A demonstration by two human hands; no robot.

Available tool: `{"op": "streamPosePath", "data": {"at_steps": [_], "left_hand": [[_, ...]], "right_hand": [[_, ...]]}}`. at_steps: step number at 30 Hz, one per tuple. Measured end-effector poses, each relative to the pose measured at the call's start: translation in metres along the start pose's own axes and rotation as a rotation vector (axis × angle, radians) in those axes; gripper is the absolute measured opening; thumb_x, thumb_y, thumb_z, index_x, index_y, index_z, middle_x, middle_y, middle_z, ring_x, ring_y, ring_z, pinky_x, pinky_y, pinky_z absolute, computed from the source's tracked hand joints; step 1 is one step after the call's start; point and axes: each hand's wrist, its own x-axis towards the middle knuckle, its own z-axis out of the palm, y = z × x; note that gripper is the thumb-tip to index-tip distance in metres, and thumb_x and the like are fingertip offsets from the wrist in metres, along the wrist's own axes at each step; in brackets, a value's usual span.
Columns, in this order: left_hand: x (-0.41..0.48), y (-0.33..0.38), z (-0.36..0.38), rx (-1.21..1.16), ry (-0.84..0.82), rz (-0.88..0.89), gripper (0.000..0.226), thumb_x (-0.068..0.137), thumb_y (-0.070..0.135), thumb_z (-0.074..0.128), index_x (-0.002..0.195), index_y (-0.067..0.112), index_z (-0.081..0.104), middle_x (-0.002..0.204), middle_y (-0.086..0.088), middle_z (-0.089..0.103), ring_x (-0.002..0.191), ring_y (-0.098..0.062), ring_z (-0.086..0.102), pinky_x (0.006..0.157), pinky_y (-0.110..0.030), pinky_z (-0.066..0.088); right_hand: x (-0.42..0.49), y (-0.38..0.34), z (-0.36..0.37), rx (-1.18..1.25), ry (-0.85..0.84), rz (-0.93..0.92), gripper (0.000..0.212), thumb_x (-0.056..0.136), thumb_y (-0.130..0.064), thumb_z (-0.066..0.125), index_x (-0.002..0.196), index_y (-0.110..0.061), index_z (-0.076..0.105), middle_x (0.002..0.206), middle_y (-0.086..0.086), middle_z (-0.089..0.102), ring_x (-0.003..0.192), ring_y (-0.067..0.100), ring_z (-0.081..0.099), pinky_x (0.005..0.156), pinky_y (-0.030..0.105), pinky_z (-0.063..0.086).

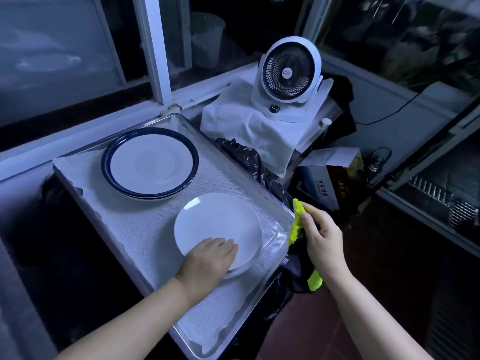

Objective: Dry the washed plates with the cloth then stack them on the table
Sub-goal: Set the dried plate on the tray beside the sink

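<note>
Dim window-side counter (130,229). Left grip (210,258) flat, fingers straight, likely steadying near white plates (218,219). Right grip (322,237) curled round green cloth (296,229), seemingly poised to wipe.

white plates (220,219): stacked, flat | blue-rimmed plates (150,162): stacked behind | green cloth (295,229): crumpled

- In the tray (135,229), the far plate stack (150,163) lies behind and left of the near plate stack (220,222).
- Left hand (210,258) on the near plate stack.
- Cloth (296,224) in the right hand (322,237), just right of the tray.
</note>
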Motion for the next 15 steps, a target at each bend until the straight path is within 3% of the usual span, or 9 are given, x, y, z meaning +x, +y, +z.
{"op": "streamPosePath", "data": {"at_steps": [1, 2, 3, 5, 11, 15], "left_hand": [[-0.001, 0.001, 0.002, -0.001, -0.043, 0.003, 0.02, 0.078, 0.017, 0.065, 0.091, 0.008, 0.075, 0.087, -0.004, 0.071, 0.071, -0.02, 0.068, 0.063, -0.028, 0.055], [0.0, 0.003, 0.001, 0.002, -0.104, -0.008, 0.034, 0.069, 0.035, 0.078, 0.092, 0.009, 0.075, 0.088, -0.002, 0.071, 0.072, -0.019, 0.068, 0.064, -0.027, 0.055], [-0.001, 0.004, 0.004, -0.005, -0.161, -0.003, 0.054, 0.058, 0.05, 0.083, 0.092, 0.01, 0.076, 0.088, -0.001, 0.072, 0.073, -0.018, 0.068, 0.064, -0.026, 0.055], [0.0, 0.008, 0.006, -0.019, -0.21, -0.026, 0.069, 0.048, 0.065, 0.082, 0.092, 0.011, 0.077, 0.089, 0.001, 0.072, 0.074, -0.016, 0.068, 0.066, -0.024, 0.055], [0.0, 0.017, 0.009, -0.013, -0.304, -0.091, 0.069, 0.058, 0.072, 0.073, 0.097, 0.015, 0.075, 0.092, 0.005, 0.07, 0.077, -0.013, 0.065, 0.069, -0.023, 0.053], [0.003, 0.018, 0.002, -0.094, -0.323, -0.153, 0.065, 0.05, 0.07, 0.078, 0.09, 0.019, 0.077, 0.091, 0.007, 0.071, 0.076, -0.012, 0.066, 0.069, -0.022, 0.052]], "right_hand": [[0.0, 0.001, 0.001, -0.003, -0.007, 0.002, 0.023, 0.095, -0.015, 0.057, 0.11, -0.03, 0.067, 0.098, -0.021, 0.064, 0.096, -0.013, 0.056, 0.08, 0.001, 0.038], [0.0, 0.002, 0.002, -0.008, -0.015, 0.002, 0.024, 0.095, -0.015, 0.056, 0.11, -0.031, 0.066, 0.099, -0.021, 0.064, 0.096, -0.012, 0.056, 0.08, 0.001, 0.038], [0.0, 0.002, 0.003, -0.011, -0.022, -0.001, 0.024, 0.095, -0.015, 0.056, 0.11, -0.032, 0.066, 0.099, -0.02, 0.064, 0.096, -0.012, 0.056, 0.08, 0.002, 0.038], [0.001, 0.003, 0.005, -0.014, -0.031, -0.01, 0.025, 0.095, -0.013, 0.056, 0.109, -0.032, 0.066, 0.1, -0.02, 0.064, 0.097, -0.012, 0.056, 0.08, 0.002, 0.038], [0.01, 0.003, 0.028, -0.086, -0.118, -0.036, 0.027, 0.093, -0.01, 0.058, 0.11, -0.029, 0.067, 0.098, -0.02, 0.063, 0.096, -0.005, 0.056, 0.083, 0.004, 0.036], [0.024, -0.003, 0.059, -0.222, -0.242, -0.079, 0.024, 0.094, -0.015, 0.058, 0.113, -0.024, 0.068, 0.098, -0.011, 0.061, 0.101, 0.009, 0.057, 0.086, 0.019, 0.037]]}}
